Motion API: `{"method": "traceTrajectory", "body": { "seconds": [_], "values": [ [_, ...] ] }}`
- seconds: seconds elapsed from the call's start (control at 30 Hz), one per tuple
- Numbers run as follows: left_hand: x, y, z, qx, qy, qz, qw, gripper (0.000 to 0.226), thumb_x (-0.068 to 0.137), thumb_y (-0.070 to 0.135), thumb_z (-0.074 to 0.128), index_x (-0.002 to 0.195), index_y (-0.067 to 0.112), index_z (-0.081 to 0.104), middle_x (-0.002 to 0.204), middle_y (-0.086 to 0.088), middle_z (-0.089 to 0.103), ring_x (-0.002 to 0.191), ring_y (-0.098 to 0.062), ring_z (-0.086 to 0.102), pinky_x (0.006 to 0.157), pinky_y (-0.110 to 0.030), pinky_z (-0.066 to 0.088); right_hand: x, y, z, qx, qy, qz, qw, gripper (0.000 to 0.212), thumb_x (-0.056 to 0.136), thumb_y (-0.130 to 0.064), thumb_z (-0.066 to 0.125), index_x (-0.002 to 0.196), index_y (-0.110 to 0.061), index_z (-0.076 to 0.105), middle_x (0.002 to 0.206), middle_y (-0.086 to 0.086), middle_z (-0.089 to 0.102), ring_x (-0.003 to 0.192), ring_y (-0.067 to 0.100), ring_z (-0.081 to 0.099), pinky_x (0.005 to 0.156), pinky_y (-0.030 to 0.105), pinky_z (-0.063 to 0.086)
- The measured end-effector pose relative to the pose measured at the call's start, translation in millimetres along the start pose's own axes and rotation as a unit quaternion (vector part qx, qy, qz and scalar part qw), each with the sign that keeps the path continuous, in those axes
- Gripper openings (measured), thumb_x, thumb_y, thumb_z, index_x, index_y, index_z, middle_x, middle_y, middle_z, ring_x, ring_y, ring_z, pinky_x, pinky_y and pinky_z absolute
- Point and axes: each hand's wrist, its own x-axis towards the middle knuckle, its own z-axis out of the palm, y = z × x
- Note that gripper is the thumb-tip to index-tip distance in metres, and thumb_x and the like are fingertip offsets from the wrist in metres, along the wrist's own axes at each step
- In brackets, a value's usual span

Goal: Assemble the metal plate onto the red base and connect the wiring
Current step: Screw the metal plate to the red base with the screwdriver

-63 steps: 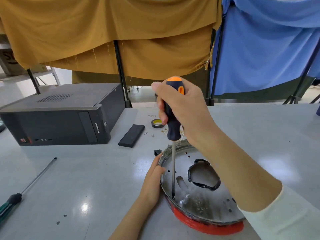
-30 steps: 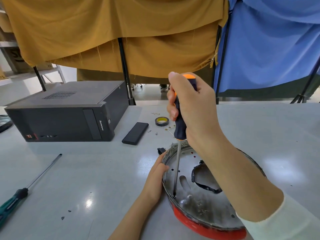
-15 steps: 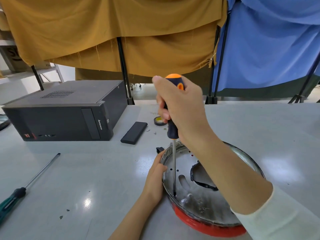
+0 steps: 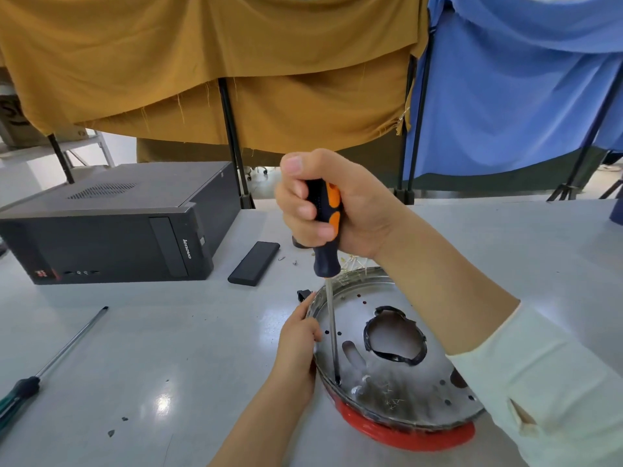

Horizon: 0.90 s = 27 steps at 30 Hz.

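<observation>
Right hand (image 4: 340, 210) is wrapped tight around the orange and dark blue screwdriver (image 4: 325, 237), held nearly upright with the tip down near the left edge of the metal plate (image 4: 397, 382). The plate sits on the red base (image 4: 404, 436) on the worktop (image 4: 151, 348). Left hand (image 4: 298, 348) grips the plate's left rim, fingers curled over it. A desktop PC (image 4: 108, 224) sits back left, and a spare screwdriver (image 4: 50, 362) lies at far left.
</observation>
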Motion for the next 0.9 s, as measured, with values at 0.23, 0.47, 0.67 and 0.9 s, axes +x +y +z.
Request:
{"method": "traceTrajectory", "body": {
  "seconds": [0.23,0.47,0.67,0.9],
  "values": [
    [-1.6,3.2,9.3,0.003,0.069,0.005,0.998,0.071,0.075,-0.016,0.028,0.123,0.019,0.066,0.101,-0.009,0.075,0.075,-0.023,0.072,0.054,-0.025,0.053,-10.6,13.6,13.2,-0.115,0.325,-0.132,0.929,0.03,0.092,-0.011,0.052,0.063,-0.008,0.046,0.054,0.01,0.043,0.038,0.016,0.035,0.04,0.02,0.03],
    [-3.8,3.7,12.6,-0.015,0.075,0.008,0.997,0.059,0.082,-0.015,0.036,0.118,0.018,0.069,0.089,-0.007,0.076,0.063,-0.02,0.07,0.052,-0.025,0.052,-7.8,-0.4,-5.6,0.006,-0.014,-0.013,1.0,0.018,0.086,-0.025,0.061,0.074,-0.011,0.058,0.068,0.003,0.059,0.057,0.02,0.056,0.057,0.028,0.049],
    [-4.4,3.7,13.1,-0.027,0.079,0.002,0.997,0.065,0.076,-0.018,0.031,0.121,0.015,0.066,0.089,-0.01,0.072,0.058,-0.022,0.066,0.049,-0.025,0.05,1.2,4.0,-2.8,0.094,-0.038,0.0,0.995,0.02,0.088,-0.02,0.043,0.068,-0.014,0.043,0.049,-0.006,0.044,0.034,0.006,0.035,0.037,0.016,0.032],
    [-1.0,1.2,11.1,0.006,0.071,0.006,0.997,0.073,0.075,-0.016,0.027,0.126,0.021,0.064,0.106,-0.011,0.074,0.088,-0.037,0.07,0.071,-0.041,0.059,-13.2,17.9,15.2,-0.107,0.318,-0.19,0.923,0.029,0.095,-0.015,0.054,0.067,-0.014,0.05,0.054,0.002,0.048,0.037,0.015,0.039,0.039,0.021,0.034]
  ]
}}
